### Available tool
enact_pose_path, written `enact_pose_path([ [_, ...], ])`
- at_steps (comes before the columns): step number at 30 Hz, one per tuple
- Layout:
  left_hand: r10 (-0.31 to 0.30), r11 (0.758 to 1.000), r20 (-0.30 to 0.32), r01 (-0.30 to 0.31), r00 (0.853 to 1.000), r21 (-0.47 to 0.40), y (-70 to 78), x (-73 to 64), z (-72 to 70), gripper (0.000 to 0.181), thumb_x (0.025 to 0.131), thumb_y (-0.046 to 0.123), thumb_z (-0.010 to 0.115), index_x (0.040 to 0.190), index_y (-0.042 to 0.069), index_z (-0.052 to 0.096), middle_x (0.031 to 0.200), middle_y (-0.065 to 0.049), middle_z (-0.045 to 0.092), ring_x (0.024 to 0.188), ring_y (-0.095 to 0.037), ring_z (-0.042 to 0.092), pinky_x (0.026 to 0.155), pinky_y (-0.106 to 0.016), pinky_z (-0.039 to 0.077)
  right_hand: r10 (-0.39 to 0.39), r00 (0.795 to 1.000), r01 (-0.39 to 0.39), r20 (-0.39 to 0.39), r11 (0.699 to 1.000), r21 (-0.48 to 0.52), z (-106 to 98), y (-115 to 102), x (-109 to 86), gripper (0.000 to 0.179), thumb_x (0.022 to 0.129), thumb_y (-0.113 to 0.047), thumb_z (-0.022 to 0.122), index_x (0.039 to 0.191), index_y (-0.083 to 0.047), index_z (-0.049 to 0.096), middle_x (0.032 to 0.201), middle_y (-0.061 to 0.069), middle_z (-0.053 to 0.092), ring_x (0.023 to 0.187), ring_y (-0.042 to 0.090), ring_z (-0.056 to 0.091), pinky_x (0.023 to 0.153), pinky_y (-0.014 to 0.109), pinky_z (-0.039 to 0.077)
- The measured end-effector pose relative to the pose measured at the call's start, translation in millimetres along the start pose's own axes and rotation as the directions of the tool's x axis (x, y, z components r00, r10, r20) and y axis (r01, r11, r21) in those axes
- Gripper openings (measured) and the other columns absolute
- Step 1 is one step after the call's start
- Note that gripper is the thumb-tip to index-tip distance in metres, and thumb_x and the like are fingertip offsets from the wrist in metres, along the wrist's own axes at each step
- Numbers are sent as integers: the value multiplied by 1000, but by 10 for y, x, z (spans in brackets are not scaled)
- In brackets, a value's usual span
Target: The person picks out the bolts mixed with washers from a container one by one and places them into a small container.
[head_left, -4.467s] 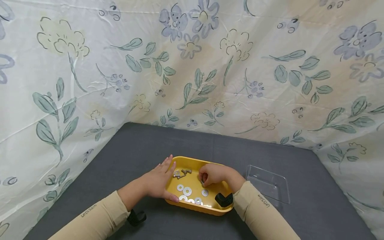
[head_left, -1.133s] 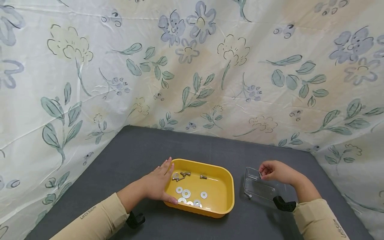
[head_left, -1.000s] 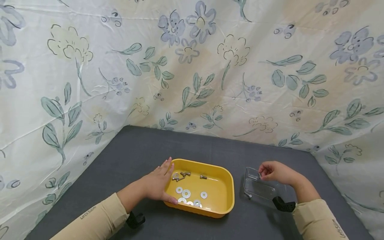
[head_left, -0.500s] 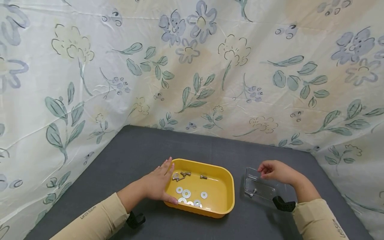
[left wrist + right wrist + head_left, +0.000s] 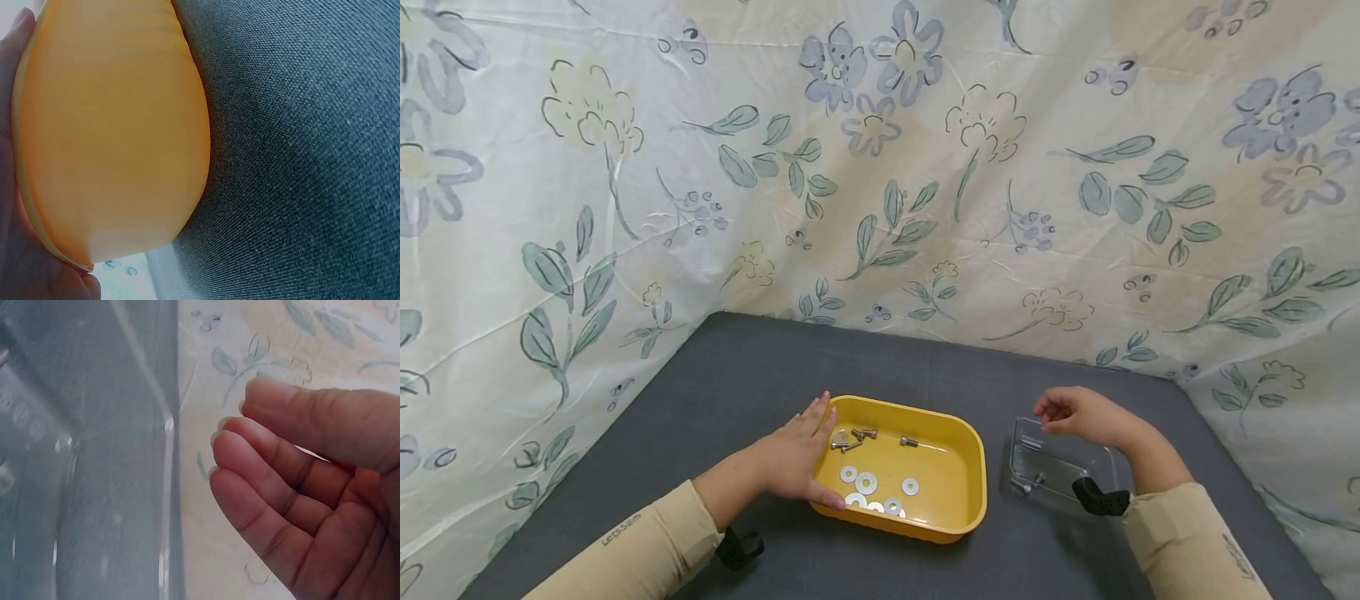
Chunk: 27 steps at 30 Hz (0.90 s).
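Note:
My left hand (image 5: 790,454) lies along the left rim of a yellow plastic tray (image 5: 958,467), fingers straight and thumb over the front edge. In the left wrist view the tray's outer wall (image 5: 112,137) fills the space beside the palm. Inside the tray are several metal bolts (image 5: 909,442) and several flat washers (image 5: 866,483). My right hand (image 5: 1082,414) hovers over the back of a clear plastic tray (image 5: 1108,462). Its fingers (image 5: 250,487) are loosely bent and hold nothing in the right wrist view. Small bolts (image 5: 1040,477) show at the clear tray's front left.
Both trays stand on a dark grey cloth-covered table (image 5: 775,358), the clear one to the right of the yellow one. A floral curtain (image 5: 880,208) hangs behind and at the sides. Black wrist mounts (image 5: 1101,497) sit on the forearms.
The right hand went from the yellow tray to the clear tray with a bolt, let it go there, and has risen slightly back and left. The left hand has stayed on the rim.

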<state>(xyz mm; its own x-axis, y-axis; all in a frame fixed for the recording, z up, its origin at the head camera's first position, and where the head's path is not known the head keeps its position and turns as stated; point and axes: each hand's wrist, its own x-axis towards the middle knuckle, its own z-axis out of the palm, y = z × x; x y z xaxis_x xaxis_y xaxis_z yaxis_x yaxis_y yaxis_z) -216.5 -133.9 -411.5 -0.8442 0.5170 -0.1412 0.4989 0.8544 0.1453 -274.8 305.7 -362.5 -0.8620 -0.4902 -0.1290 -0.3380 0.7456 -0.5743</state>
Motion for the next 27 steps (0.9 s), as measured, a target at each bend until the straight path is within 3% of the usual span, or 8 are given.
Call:
enact_pose_path([
  [6, -1, 1000, -6, 1, 1000, -1, 29, -36, 21, 132, 55, 91, 40, 147, 3, 6, 152, -13, -12, 139, -26, -4, 110, -44, 17, -16, 1000, 16, 2, 1000, -4, 21, -163, 83, 14, 85, -12, 65, 97, -7, 60, 84, 5, 60, 77, 24, 56, 67, 34, 50],
  [12, -7, 1000, -12, 7, 1000, -1, 63, -79, 61, 132, 54, 91, 39, 147, 3, 6, 152, -13, -13, 139, -26, -4, 110, -44, 17, -71, 997, 71, 10, 997, -19, 73, -318, 175, 13, 85, -11, 64, 97, -10, 60, 84, 3, 59, 77, 21, 55, 67, 28, 49],
  [27, 2, 1000, -21, -2, 1000, 0, 53, -122, 97, 132, 54, 91, 39, 147, 3, 6, 151, -12, -13, 139, -27, -4, 109, -45, 17, -155, 988, 155, 19, 988, 11, 339, -737, 466, 12, 85, -18, 66, 96, -15, 62, 86, 0, 59, 78, 18, 55, 70, 28, 50],
])
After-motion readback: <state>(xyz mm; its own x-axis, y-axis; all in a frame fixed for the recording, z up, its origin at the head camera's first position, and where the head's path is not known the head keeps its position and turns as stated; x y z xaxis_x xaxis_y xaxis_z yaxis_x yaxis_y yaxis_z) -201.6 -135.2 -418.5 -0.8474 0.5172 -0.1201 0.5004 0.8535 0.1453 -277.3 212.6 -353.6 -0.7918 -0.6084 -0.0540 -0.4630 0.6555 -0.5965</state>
